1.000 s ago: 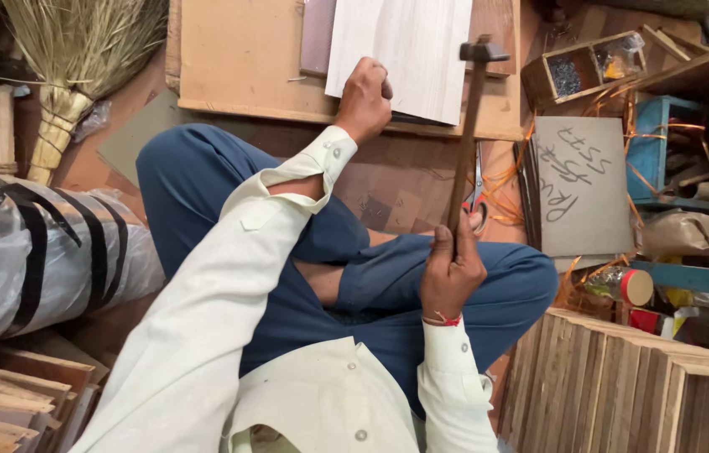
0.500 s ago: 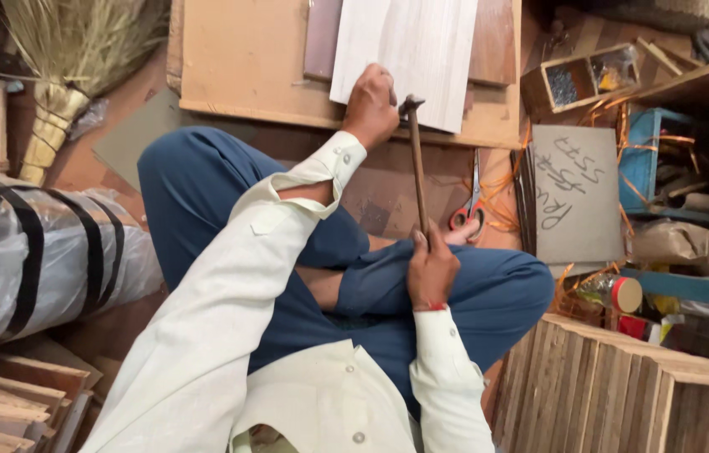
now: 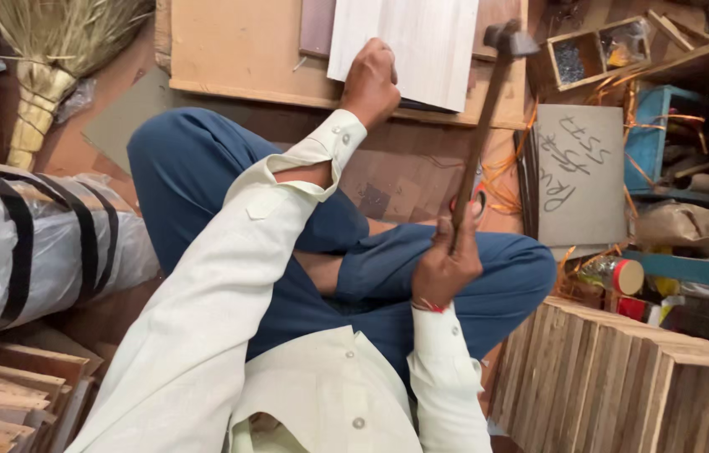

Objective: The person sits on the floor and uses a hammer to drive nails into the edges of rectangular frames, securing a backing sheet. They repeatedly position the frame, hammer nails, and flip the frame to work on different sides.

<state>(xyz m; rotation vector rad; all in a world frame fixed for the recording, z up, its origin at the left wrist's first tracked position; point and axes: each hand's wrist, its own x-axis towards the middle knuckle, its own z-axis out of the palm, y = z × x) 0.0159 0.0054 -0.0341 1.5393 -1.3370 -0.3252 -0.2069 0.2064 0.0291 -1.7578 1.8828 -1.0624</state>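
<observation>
Warm, soft indoor light is filling the scene, no hard glare anywhere. The pale board (image 3: 409,46) and cream sleeve (image 3: 229,277) are reading brightest, not blowing out. Top-left corner behind the broom (image 3: 44,59) and the right-hand shelf (image 3: 707,109) are falling into deep shadow. The hammer (image 3: 482,126) head is smearing slightly with motion blur. Centre is staying sharp; wide-lens stretch is showing at the edges.

A single camera, worn on the person's head, looks steeply down over the chest and crossed legs to the floor in front. It sits close: the cream shirt (image 3: 321,394) fills the lower frame, and the wooden board (image 3: 237,50) lies at the top edge. No second view overlaps it.
</observation>
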